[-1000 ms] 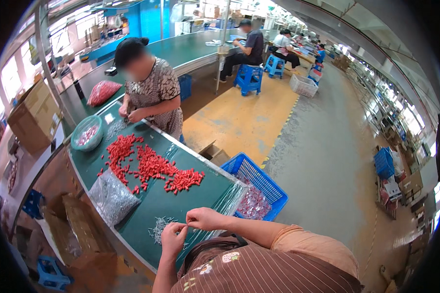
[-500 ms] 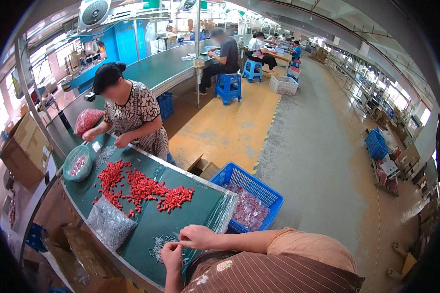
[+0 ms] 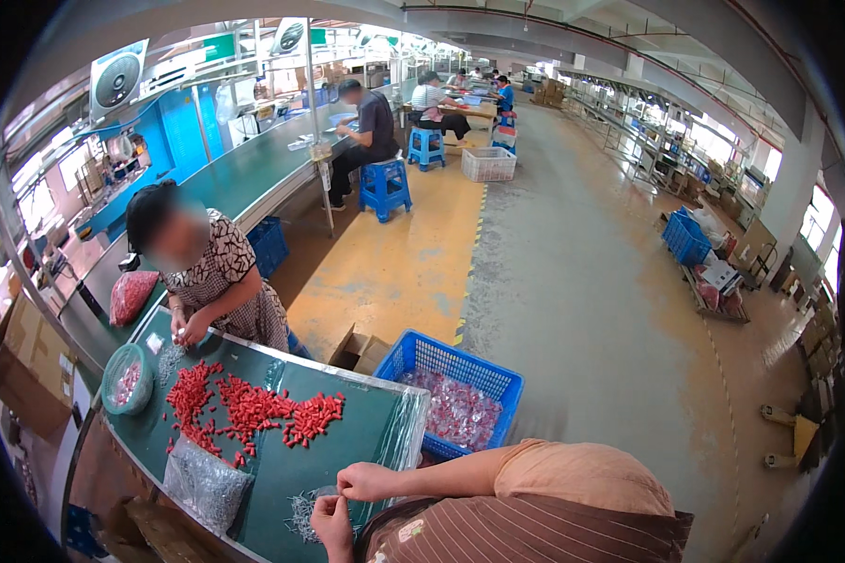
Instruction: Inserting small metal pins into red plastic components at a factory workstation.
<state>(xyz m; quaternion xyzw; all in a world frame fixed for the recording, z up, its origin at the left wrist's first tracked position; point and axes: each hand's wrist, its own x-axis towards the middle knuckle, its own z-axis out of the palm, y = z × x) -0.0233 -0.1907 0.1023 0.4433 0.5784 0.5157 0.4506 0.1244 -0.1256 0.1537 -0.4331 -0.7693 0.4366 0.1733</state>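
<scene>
Above the near end of the green worktable [image 3: 282,474], my left hand [image 3: 330,525] and my right hand [image 3: 364,481] meet fingertip to fingertip. Both are closed in a pinch, and whatever lies between the fingers is too small to make out. Just beside them, partly covered by my left hand, is a small loose pile of grey screws [image 3: 299,514]. A clear plastic bag of grey metal pieces [image 3: 207,485] rests farther left. Beyond it, many small red plastic cylinders [image 3: 253,405] are spread over the tabletop.
Across the table a co-worker [image 3: 216,267] handles small pieces beside a green round basket [image 3: 127,379] and a red-filled bag [image 3: 132,297]. A blue crate [image 3: 451,385] of clear packets stands against the table's right edge, near an open carton [image 3: 359,352]. Other people sit on blue stools farther back.
My view has swung so that the scene sits farther left. My hands remain pinched together over the screws. The co-worker's hands have come together.
</scene>
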